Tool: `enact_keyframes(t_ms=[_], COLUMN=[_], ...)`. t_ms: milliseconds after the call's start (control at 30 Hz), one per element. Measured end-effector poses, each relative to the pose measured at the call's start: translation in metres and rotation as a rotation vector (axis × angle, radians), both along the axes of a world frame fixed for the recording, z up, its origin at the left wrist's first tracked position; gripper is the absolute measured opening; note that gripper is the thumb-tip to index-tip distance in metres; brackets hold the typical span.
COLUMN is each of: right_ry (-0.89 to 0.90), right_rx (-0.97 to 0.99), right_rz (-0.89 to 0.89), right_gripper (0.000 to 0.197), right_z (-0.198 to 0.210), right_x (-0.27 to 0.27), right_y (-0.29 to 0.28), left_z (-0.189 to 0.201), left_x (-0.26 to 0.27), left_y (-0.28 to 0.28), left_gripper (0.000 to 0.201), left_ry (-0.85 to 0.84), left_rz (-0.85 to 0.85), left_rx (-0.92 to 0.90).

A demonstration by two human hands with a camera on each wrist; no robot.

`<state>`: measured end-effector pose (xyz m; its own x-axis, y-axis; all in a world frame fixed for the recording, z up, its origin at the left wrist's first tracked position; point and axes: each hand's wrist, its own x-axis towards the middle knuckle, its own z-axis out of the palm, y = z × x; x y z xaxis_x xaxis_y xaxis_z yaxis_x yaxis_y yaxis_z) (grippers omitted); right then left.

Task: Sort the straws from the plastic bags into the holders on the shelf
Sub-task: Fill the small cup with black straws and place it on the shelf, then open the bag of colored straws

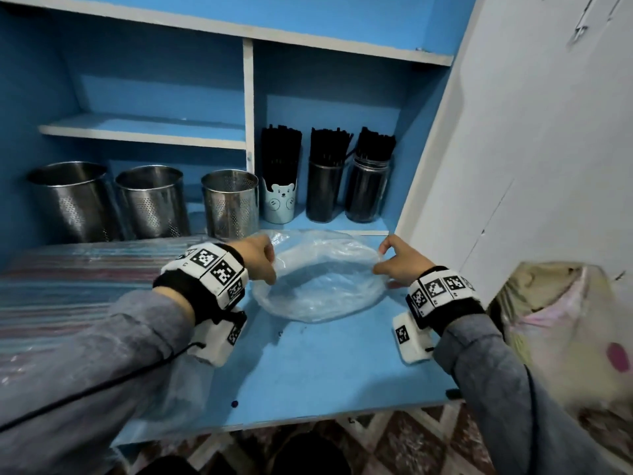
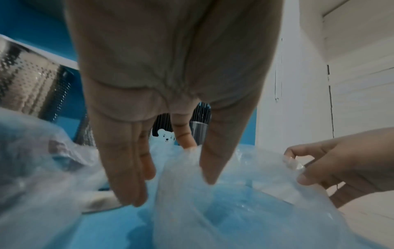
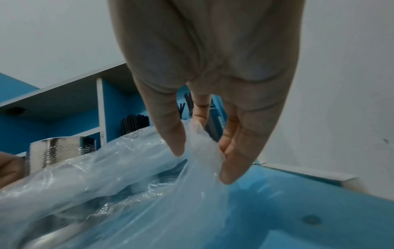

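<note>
The clear bag (image 1: 318, 279) lies at mid-frame on the blue counter (image 1: 318, 365), its long axis running left to right, mouth pulled wide. The left hand (image 1: 258, 258) pinches its left rim; the right hand (image 1: 399, 262) pinches the right rim. Above it stand black straws (image 1: 281, 152), upright in the bear cup (image 1: 279, 204) and two dark jars (image 1: 323, 190). Three steel holders (image 1: 150, 200) stand at left.
</note>
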<state>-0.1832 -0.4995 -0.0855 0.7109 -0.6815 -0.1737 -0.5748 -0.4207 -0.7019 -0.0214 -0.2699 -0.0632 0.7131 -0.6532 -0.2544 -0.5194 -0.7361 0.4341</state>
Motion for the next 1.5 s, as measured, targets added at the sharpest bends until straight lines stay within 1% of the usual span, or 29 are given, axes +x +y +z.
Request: enact_keyframes(t_ms=[67, 200, 267, 333, 400, 467, 500, 567, 633, 700, 800, 867, 900, 933, 1000, 1067, 1100, 1133, 1200, 1267, 1333, 1400, 1500], right_ry=[-0.041, -0.11, -0.121, -0.119, -0.13, -0.192, -0.261, -0.436, -0.576, -0.63, -0.592, -0.49, -0.412, -0.32, -0.127, 0.04, 0.105, 0.145, 0.134, 0.08, 0.054, 0.018, -0.104], right_rx=[0.008, -0.032, -0.039, -0.028, -0.043, -0.167, -0.241, -0.338, -0.363, -0.339, -0.262, -0.148, -0.089, -0.051, -0.015, 0.056, 0.084, 0.096, 0.16, 0.235, 0.229, 0.236, 0.304], right_rz=[-0.041, -0.164, -0.185, -0.162, -0.135, -0.14, -0.14, -0.11, -0.047, 0.063, 0.281, 0.423, 0.492, 0.545, 0.624, 0.655, 0.665, 0.686, 0.703, 0.668, 0.66, 0.695, 0.682], right_gripper=[0.028, 0.028, 0.025, 0.025, 0.038, 0.05, 0.05, 0.038, 0.021, 0.01, 0.012, 0.009, 0.014, 0.021, 0.045, 0.072, 0.083, 0.089, 0.095, 0.095, 0.091, 0.09, 0.098], right_z=[0.0, -0.002, -0.004, -0.005, -0.001, 0.01, 0.018, 0.032, 0.047, 0.056, 0.055, 0.046, 0.039, 0.031, 0.018, 0.005, -0.001, -0.006, -0.015, -0.022, -0.026, -0.029, -0.031], right_x=[-0.009, -0.028, -0.035, -0.039, -0.042, -0.042, -0.039, -0.029, -0.015, 0.002, 0.03, 0.049, 0.058, 0.066, 0.079, 0.09, 0.093, 0.097, 0.101, 0.103, 0.101, 0.1, 0.097], right_y=[-0.009, -0.025, -0.028, -0.028, -0.025, -0.017, -0.01, 0.011, 0.037, 0.068, 0.119, 0.151, 0.165, 0.175, 0.194, 0.208, 0.212, 0.217, 0.225, 0.233, 0.232, 0.237, 0.242], left_z=[-0.01, -0.021, -0.026, -0.029, -0.028, -0.022, -0.017, -0.006, 0.002, 0.006, 0.009, 0.007, 0.005, 0.002, -0.004, -0.01, -0.013, -0.016, -0.023, -0.029, -0.031, -0.033, -0.036], left_x=[-0.007, -0.021, -0.025, -0.029, -0.029, -0.026, -0.023, -0.014, -0.004, 0.009, 0.03, 0.041, 0.047, 0.051, 0.052, 0.05, 0.05, 0.048, 0.047, 0.045, 0.044, 0.043, 0.041], left_y=[-0.006, -0.024, -0.03, -0.032, -0.026, -0.012, -0.001, 0.03, 0.061, 0.1, 0.165, 0.21, 0.234, 0.252, 0.289, 0.315, 0.322, 0.329, 0.336, 0.34, 0.331, 0.328, 0.319], left_gripper=[0.033, 0.028, 0.028, 0.027, 0.029, 0.037, 0.038, 0.034, 0.022, 0.011, 0.014, 0.019, 0.023, 0.03, 0.044, 0.055, 0.059, 0.062, 0.065, 0.067, 0.068, 0.067, 0.068], left_ry=[0.007, 0.093, 0.096, 0.101, 0.1, 0.107, 0.106, 0.1, 0.089, 0.073, 0.053, 0.021, -0.004, -0.031, -0.074, -0.056, -0.037, -0.014, 0.045, 0.105, 0.111, 0.098, 0.18], left_rz=[0.007, -0.003, 0.003, 0.02, 0.044, 0.067, 0.081, 0.107, 0.14, 0.21, 0.34, 0.427, 0.481, 0.532, 0.62, 0.664, 0.668, 0.672, 0.676, 0.681, 0.661, 0.637, 0.581], left_rx=[-0.077, -0.269, -0.317, -0.345, -0.356, -0.385, -0.416, -0.457, -0.474, -0.501, -0.486, -0.46, -0.46, -0.464, -0.453, -0.433, -0.411, -0.388, -0.381, -0.43, -0.465, -0.485, -0.548])
